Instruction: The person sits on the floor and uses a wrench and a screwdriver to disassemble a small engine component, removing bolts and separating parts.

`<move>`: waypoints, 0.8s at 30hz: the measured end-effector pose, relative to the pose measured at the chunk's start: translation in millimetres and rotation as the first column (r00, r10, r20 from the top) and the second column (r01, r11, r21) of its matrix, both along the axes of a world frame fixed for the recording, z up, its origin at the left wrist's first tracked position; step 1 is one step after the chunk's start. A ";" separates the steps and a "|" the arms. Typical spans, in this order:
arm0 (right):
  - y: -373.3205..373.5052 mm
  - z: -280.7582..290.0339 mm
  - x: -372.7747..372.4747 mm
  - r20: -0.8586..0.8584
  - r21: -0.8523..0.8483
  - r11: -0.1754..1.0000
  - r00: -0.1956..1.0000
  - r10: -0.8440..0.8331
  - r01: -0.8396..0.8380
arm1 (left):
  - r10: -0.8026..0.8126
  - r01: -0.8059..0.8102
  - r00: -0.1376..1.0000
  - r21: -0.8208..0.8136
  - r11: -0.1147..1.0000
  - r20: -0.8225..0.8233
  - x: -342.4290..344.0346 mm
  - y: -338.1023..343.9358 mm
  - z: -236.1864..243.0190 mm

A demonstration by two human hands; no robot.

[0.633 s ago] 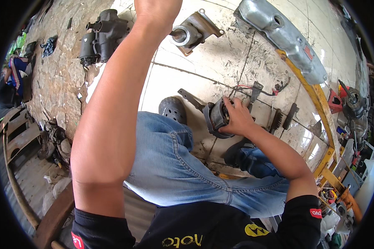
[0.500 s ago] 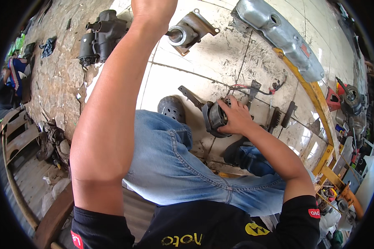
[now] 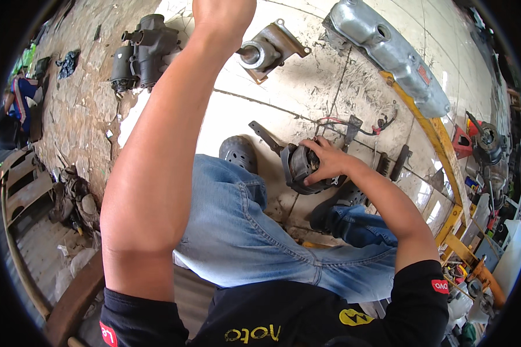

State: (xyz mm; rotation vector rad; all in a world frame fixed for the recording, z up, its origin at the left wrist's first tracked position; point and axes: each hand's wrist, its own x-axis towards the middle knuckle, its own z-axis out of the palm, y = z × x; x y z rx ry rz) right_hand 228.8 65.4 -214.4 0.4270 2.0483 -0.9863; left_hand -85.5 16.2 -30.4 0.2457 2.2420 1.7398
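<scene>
My right hand [image 3: 327, 159] is wrapped over a dark, round alternator [image 3: 300, 165] on the floor between my feet, thumb on its near side and fingers over its top. A flat metal bracket [image 3: 264, 136] juts from the alternator toward the upper left. My left arm stretches far forward, and my left hand [image 3: 226, 17] runs off the top edge, so its fingers are hidden. Closest to that hand is a metal mount with a round boss [image 3: 266, 55]. Beyond my right hand lie a scraper-like blade [image 3: 353, 127], a red and black wire [image 3: 381, 126] and a brush [image 3: 383, 164].
A dark cast engine part [image 3: 147, 55] stands at the upper left. A silver valve cover [image 3: 396, 55] lies at the upper right, beside a yellow metal frame [image 3: 440, 147]. Another person [image 3: 24, 98] sits at the far left. My grey clogs [image 3: 238, 153] flank the alternator.
My left hand has shifted slightly to the right at the top edge. My right hand has moved a little on the alternator, which appears slightly turned.
</scene>
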 end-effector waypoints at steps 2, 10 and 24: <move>-3.5 -6.9 4.1 -0.038 0.020 1.000 0.999 0.021 -0.020 | -0.023 0.023 1.000 0.003 1.000 -0.016 11.0 -1.6 7.9; -5.8 -0.6 10.1 -0.060 0.111 0.992 0.996 -0.059 0.065 | -0.015 0.017 1.000 -0.083 0.996 0.022 3.5 10.4 1.0; 47.1 27.2 -21.3 -0.261 0.586 0.810 0.941 0.217 -0.024 | -0.026 0.022 0.999 -0.102 0.995 -0.038 7.7 13.4 2.6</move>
